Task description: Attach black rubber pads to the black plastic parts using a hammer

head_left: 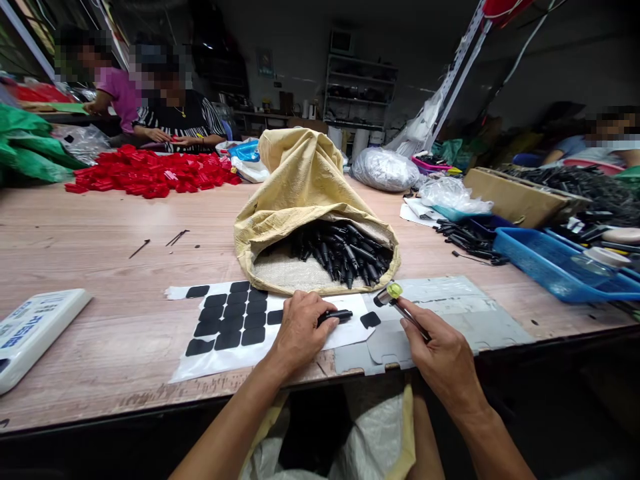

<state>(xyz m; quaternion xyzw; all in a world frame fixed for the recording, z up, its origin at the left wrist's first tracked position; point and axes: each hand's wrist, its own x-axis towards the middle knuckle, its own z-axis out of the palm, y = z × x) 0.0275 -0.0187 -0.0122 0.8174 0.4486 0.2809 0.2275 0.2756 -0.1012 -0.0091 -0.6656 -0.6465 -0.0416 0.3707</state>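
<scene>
Blk pen-like pc (336,317) btwn L fingers (326,324)

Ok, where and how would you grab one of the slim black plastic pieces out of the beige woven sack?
Probably pinch a front piece by its near end, reaching in low from the wearer's side. The sack's mouth opens that way and several tips point out through it, while folded fabric covers the pieces from above and behind.

text: blue and grey print (23,325) | on: white device (47,333), left | legible: none
</scene>
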